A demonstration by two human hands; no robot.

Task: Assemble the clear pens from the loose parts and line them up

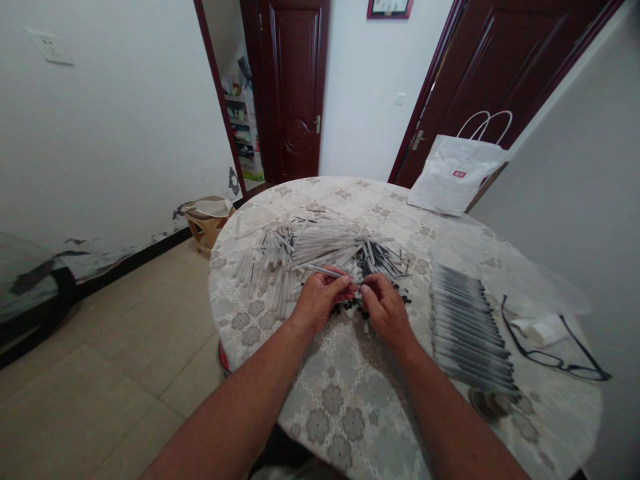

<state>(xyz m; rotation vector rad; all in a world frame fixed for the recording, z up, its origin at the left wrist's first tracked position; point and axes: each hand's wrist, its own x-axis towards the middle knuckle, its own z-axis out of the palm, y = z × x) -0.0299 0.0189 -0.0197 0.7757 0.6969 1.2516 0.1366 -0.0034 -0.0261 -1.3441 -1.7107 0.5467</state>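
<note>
My left hand (320, 300) is closed around a slim, pale pen barrel (324, 271), which points up and to the left. My right hand (387, 308) meets it at the barrel's near end, with thumb and index finger pinched together. Whatever sits between those fingertips is too small to make out. Beyond both hands spreads a heap of pale pen barrels (320, 245). Dark slender pieces (383, 259) lie at its right side. Small black parts (345, 307) show under and around the hands.
A neat row of dark-tipped pens (467, 327) lies on the right of the round, cloth-covered table (335, 427). Eyeglasses (545, 360) and a small round object (493, 404) are near it. A white paper bag (453, 175) stands at the back right. A stool (207, 230) stands left.
</note>
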